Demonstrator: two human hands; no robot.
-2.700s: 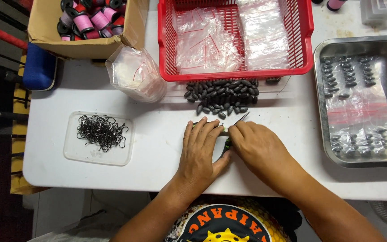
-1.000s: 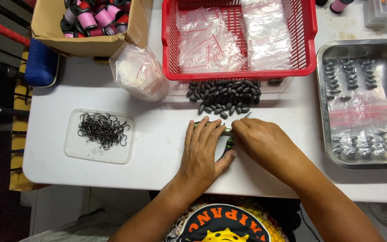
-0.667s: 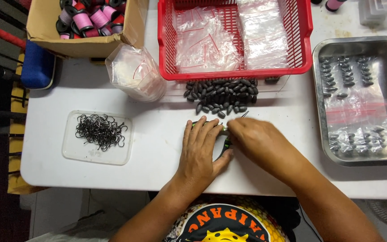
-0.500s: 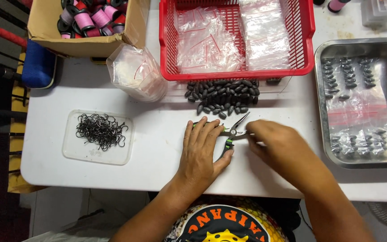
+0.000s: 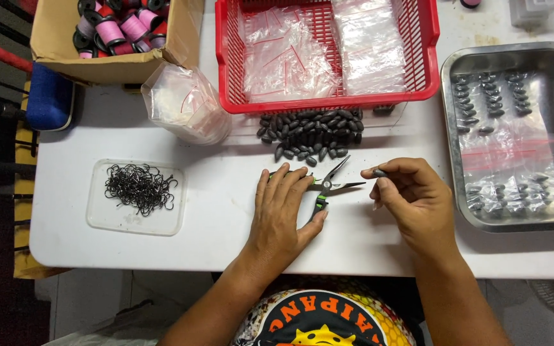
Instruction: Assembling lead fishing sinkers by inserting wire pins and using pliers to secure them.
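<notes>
My left hand [image 5: 283, 208] rests on the white table [image 5: 213, 160] and holds small pliers [image 5: 329, 186] with green-and-black handles; their jaws are open and point right. To the right of the jaws, my right hand [image 5: 411, 195] pinches one small dark oval sinker [image 5: 378, 173] between thumb and forefinger. A pile of the same dark sinkers [image 5: 309, 131] lies just beyond the pliers, in front of the red basket [image 5: 325, 102].
A clear lid with several black hooks [image 5: 137, 189] lies at the left. A steel tray [image 5: 453, 128] with bagged sinkers stands at the right. At the back are a cardboard box of spools [image 5: 113, 61], a stack of plastic bags [image 5: 184, 106] and bags in the basket.
My hands were together over the pliers. My right hand has drawn away to the right holding a sinker, and the pliers' jaws now show open.
</notes>
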